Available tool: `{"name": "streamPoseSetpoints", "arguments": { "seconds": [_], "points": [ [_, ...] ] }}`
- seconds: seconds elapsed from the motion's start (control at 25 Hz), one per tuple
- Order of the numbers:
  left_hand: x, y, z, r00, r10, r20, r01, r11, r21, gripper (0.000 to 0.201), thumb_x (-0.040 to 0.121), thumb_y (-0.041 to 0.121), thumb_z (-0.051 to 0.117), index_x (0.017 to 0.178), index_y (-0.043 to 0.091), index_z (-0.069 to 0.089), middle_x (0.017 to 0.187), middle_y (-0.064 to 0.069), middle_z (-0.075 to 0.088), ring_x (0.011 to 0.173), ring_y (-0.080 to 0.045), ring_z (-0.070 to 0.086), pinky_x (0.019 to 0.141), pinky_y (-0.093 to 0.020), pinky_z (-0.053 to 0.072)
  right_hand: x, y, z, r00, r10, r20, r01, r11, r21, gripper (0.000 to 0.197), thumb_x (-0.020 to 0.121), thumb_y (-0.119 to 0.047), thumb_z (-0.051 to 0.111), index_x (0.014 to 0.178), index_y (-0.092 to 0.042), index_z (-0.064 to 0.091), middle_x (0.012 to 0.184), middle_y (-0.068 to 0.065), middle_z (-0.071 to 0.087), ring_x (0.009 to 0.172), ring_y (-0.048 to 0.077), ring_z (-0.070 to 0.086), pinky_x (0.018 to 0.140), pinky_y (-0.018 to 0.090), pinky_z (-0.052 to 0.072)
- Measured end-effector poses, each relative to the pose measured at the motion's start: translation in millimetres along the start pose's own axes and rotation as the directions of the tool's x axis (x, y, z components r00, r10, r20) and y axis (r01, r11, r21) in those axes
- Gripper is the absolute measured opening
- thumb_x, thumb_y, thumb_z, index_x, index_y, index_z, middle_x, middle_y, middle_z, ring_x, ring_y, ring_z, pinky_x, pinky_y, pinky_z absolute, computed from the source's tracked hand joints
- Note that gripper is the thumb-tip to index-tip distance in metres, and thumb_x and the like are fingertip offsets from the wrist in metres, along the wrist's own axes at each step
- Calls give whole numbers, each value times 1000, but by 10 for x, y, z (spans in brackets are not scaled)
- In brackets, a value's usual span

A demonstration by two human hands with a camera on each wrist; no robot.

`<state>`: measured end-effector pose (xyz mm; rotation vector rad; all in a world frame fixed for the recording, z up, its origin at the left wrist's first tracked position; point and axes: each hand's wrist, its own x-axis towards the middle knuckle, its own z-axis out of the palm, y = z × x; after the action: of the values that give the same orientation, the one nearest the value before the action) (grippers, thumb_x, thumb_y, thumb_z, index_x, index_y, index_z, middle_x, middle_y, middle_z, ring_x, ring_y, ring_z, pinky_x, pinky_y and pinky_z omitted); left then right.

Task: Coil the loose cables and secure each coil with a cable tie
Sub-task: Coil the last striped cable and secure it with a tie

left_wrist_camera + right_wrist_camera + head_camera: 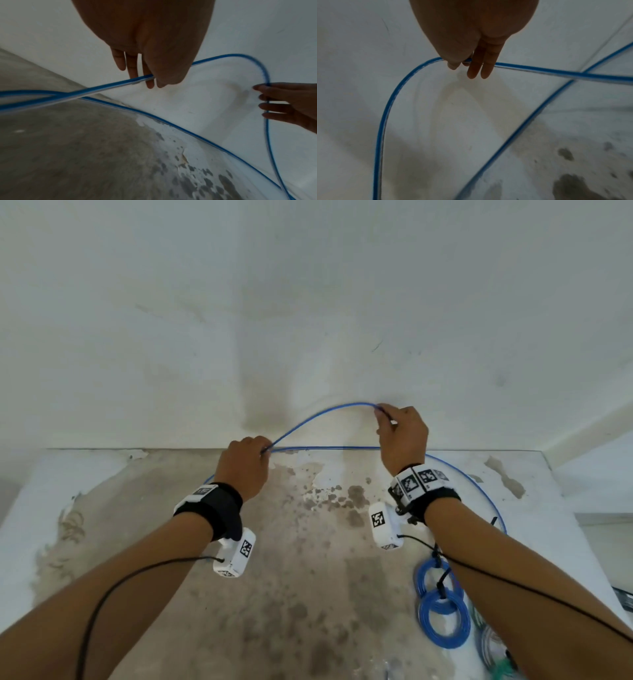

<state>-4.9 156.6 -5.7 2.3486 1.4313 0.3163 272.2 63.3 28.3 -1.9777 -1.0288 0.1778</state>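
A long blue cable [308,419] arcs up in front of the wall between my two hands. My left hand [263,450] pinches it low, near the table's back edge; in the left wrist view thumb and fingers [150,81] close round the cable [102,88]. Further right and higher, my right hand [380,414] pinches the top of the arc, and the right wrist view shows its fingers [464,63] on the cable [385,115]. The rest of the cable [479,491] lies along the back edge and sweeps round the right side of the table.
The table [137,508] is stained and peeling and stands against a white wall [308,302]. Two blue coils [443,616] bound with black ties lie at the front right, with a tangle of grey and green cables [496,659] beside them. A dark object [625,599] shows at the right edge.
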Motion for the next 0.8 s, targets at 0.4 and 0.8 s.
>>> {"name": "streamPoseSetpoints", "arguments": {
  "seconds": [0.4,0.8],
  "points": [
    [-311,93,-538,996,-61,-60,44,967,-250,25,103,20,48,115,17,70,111,-10,66,101,-29,63,93,-33,43,19,-912,-611,993,-76,89,39,934,356,19,97,-28,68,112,-19,74,106,-1,69,71,15,70,56,18,53],
    [-684,593,-961,969,-158,-192,67,910,-409,22,102,18,51,110,16,71,108,0,72,96,-21,69,86,-22,45,-264,-1373,-1145,965,-231,127,165,904,394,15,94,-37,70,93,-52,67,101,-14,69,83,24,67,78,46,59]
  ]
}}
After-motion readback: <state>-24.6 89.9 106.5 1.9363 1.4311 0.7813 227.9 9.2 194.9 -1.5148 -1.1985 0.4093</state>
